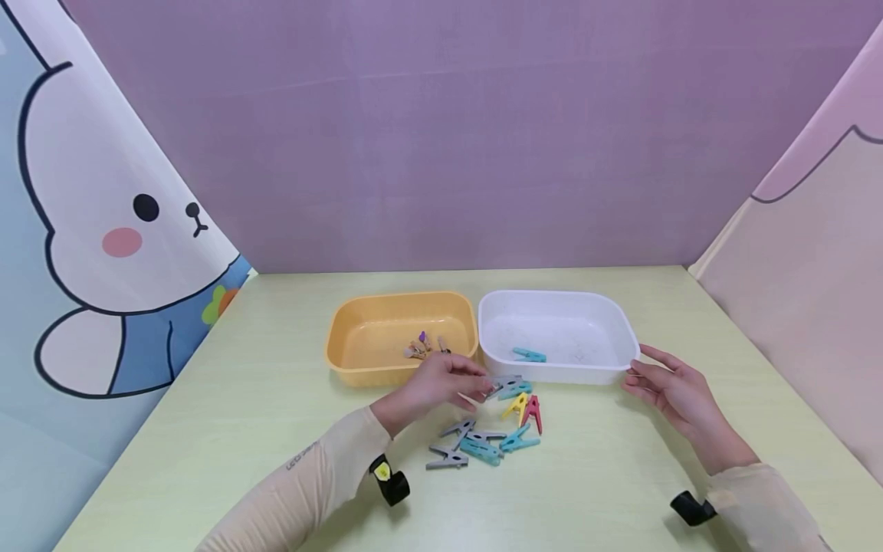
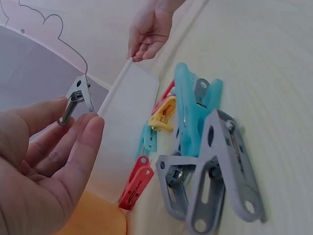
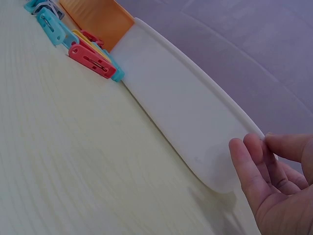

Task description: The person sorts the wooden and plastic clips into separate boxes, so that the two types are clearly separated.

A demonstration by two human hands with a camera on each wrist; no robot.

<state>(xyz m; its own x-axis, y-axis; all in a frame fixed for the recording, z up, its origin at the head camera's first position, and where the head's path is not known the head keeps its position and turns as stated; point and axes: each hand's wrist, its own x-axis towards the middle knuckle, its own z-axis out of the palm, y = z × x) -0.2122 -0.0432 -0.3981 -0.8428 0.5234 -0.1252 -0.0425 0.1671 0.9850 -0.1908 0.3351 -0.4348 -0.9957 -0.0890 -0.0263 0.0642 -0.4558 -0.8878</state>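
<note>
Between the thumb and fingers of my left hand (image 1: 441, 381) is a grey clothespin (image 2: 79, 98), pinched and raised off the table. That hand is by the front right corner of the orange tray (image 1: 372, 376). My right hand (image 1: 679, 402) pinches the rim of the white tray (image 1: 552, 372) at its front right corner. A teal clothespin (image 1: 529, 355) lies inside the white tray. On the table in front is a loose pile of clothespins: a yellow one (image 1: 516, 408), a red one (image 1: 533, 414), several teal ones (image 1: 480, 451) and several grey ones (image 1: 447, 458).
Several small wooden-looking pegs (image 1: 417, 350) lie in the orange tray, partly behind my left hand. Both trays stand side by side toward the table's back edge. A purple backdrop (image 1: 469, 153) rises behind them, with printed cloth (image 1: 124, 192) along the left.
</note>
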